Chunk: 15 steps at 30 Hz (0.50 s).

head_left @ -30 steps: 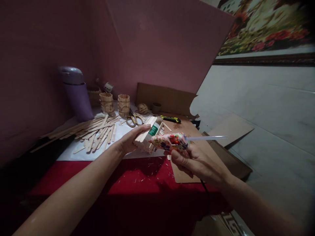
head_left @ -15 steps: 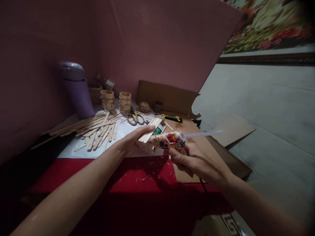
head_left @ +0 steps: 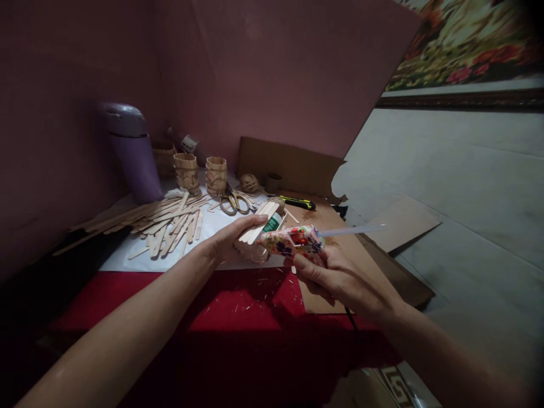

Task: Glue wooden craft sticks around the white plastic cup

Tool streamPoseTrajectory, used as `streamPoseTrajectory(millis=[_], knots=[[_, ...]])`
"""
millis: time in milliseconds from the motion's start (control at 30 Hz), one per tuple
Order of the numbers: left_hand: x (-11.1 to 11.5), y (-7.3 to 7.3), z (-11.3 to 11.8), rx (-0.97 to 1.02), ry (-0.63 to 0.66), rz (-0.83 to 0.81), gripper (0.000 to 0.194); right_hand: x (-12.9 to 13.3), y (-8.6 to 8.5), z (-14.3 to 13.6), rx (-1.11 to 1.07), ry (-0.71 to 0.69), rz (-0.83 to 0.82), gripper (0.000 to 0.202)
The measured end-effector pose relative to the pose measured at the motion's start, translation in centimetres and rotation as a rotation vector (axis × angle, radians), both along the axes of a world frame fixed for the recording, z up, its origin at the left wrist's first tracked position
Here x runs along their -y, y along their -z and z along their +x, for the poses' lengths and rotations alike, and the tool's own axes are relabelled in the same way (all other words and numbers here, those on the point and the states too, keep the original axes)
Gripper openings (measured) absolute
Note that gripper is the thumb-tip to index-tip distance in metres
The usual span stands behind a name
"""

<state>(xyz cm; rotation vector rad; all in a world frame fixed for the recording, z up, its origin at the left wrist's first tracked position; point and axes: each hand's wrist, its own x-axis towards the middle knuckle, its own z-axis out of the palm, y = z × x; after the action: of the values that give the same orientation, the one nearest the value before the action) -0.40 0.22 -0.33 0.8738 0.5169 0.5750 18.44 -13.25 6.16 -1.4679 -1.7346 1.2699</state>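
My left hand [head_left: 238,233] is closed around a roundish object with wooden craft sticks [head_left: 256,225] lined up side by side on it. A green label [head_left: 272,222] shows on a part beside the sticks; the kind of object underneath I cannot make out. In my right hand [head_left: 329,277] is a flower-patterned hot glue gun [head_left: 293,241], its fingers wrapped round the handle. The gun's nozzle points left at the ends of the sticks, close to them; whether it touches is unclear. A translucent glue stick [head_left: 352,230] juts out of its back.
Loose craft sticks [head_left: 170,226] lie piled on white paper at the left, near a purple flask [head_left: 136,158]. Behind are stick-covered cups [head_left: 216,177], scissors [head_left: 233,203], a twine ball [head_left: 249,183] and a yellow box cutter [head_left: 297,203]. Cardboard [head_left: 327,300] covers the right side; red cloth [head_left: 204,306] hangs in front.
The glue gun has shifted very slightly to the right in my right hand. My left hand keeps its hold on the stick-covered object, nearly still.
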Motion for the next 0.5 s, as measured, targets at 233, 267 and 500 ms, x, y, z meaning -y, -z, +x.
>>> streamPoseTrajectory(millis=[233, 267, 500], knots=[[-0.15, 0.07, 0.05, 0.01, -0.01, 0.011, 0.032, 0.08, -0.13, -0.1, 0.029, 0.01, -0.008, 0.059], [-0.13, 0.06, 0.05, 0.013, -0.002, 0.01, 0.031, 0.07, -0.15, -0.15, 0.033, 0.014, -0.006, 0.06], [0.11, 0.18, -0.02, 0.041, 0.02, 0.005, 0.028, 0.02, -0.04, -0.14, 0.005, 0.014, 0.001, 0.059]])
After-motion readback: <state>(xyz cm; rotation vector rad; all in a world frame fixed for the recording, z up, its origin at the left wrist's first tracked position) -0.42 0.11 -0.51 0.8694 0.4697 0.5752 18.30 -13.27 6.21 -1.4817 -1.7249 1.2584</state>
